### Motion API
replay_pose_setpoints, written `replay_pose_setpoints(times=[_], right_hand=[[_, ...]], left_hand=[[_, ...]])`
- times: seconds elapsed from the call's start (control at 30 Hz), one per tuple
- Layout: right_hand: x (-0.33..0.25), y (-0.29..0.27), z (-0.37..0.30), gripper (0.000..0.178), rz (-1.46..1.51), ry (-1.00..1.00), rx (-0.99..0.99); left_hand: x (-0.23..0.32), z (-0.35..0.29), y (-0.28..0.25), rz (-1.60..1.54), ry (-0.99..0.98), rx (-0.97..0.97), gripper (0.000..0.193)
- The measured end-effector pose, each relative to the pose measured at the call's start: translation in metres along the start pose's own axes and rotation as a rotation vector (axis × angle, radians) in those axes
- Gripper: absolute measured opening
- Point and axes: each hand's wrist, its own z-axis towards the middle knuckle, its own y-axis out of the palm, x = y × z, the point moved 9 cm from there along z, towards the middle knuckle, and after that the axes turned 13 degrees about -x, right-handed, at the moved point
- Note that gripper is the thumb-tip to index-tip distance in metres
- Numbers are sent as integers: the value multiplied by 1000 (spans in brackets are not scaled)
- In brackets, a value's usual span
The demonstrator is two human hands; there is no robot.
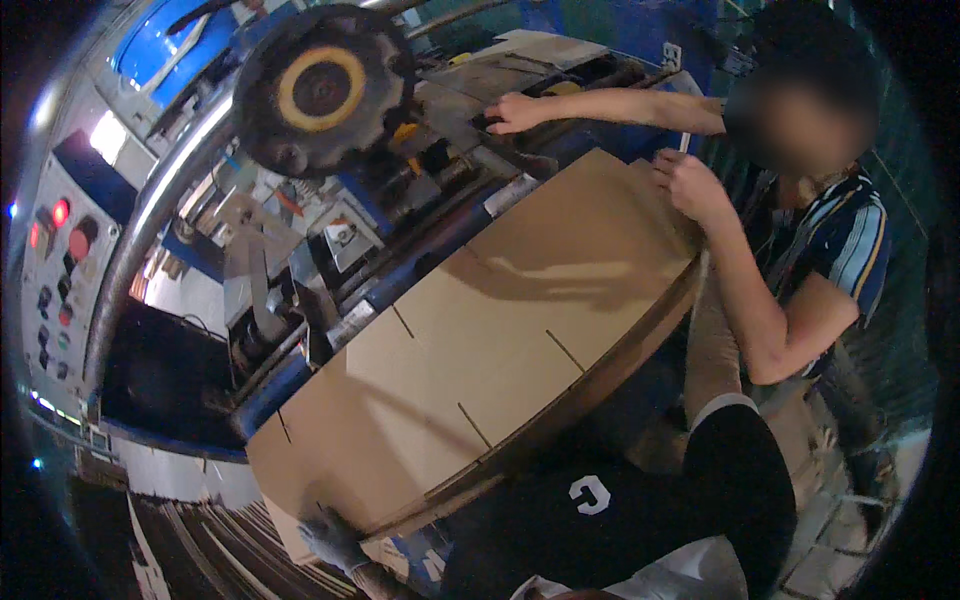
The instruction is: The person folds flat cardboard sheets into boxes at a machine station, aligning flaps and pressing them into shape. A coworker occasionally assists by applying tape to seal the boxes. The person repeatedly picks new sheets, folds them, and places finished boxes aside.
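Observation:
A long, flat piece of brown cardboard (480,340) with several short dark slots lies slantwise in front of me, along the machine's edge. Its near side shows a darker, thicker border, perhaps more layers beneath. My left hand (332,540), in a grey glove, is closed on its lower left corner. On the right, my bare forearm reaches from a black sleeve up to the cardboard's far right end. There my right hand is hidden behind the co-worker's arm and the sheet's edge, so its fingers do not show.
Beyond the cardboard stands a machine with a large dark wheel (322,90) and a metal rail. A control panel (62,285) with lit red buttons is at left. The co-worker's one hand (690,187) is by the sheet's right end, the other (518,113) over the machine.

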Motion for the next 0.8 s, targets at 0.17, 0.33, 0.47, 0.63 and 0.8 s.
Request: replay_pose_setpoints(times=[0.17, 0.33, 0.47, 0.63, 0.8], right_hand=[[14, 19, -82, 30, 694, 360, 119], [-96, 48, -176, 50, 850, 945, 527], [-142, 31, -152, 67, 728, 722, 439], [-127, 4, -140, 64, 632, 844, 312], [-111, -29, -127, 55, 1635, 603, 825]], left_hand=[[-45, -10, 5, -570, -143, 194, 76], [-35, -14, -17, -813, -87, 247, 64], [-34, -7, -36, -1298, 45, 165, 60], [-38, -22, -77, -1180, 277, 230, 58], [-60, -5, -80, -1787, 443, 209, 55]])
